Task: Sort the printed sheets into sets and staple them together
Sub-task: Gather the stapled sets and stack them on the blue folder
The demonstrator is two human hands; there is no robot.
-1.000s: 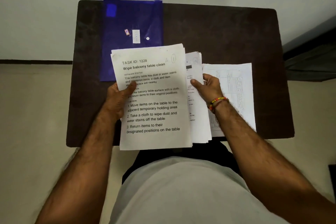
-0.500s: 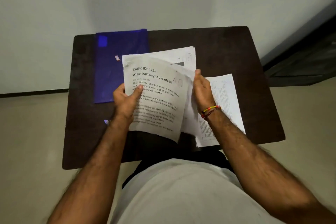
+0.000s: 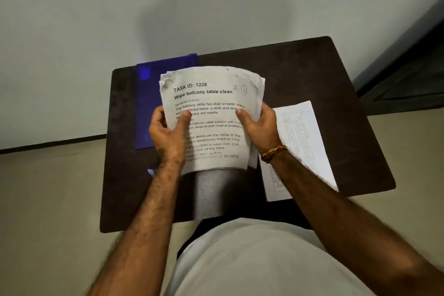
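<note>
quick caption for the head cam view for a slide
Both hands, left hand and right hand, grip a stack of printed sheets upright above a dark table.

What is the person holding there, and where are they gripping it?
A stack of printed sheets, raised off the table. The left hand grips its left edge, the right hand its right edge, thumbs on the front page.
</note>
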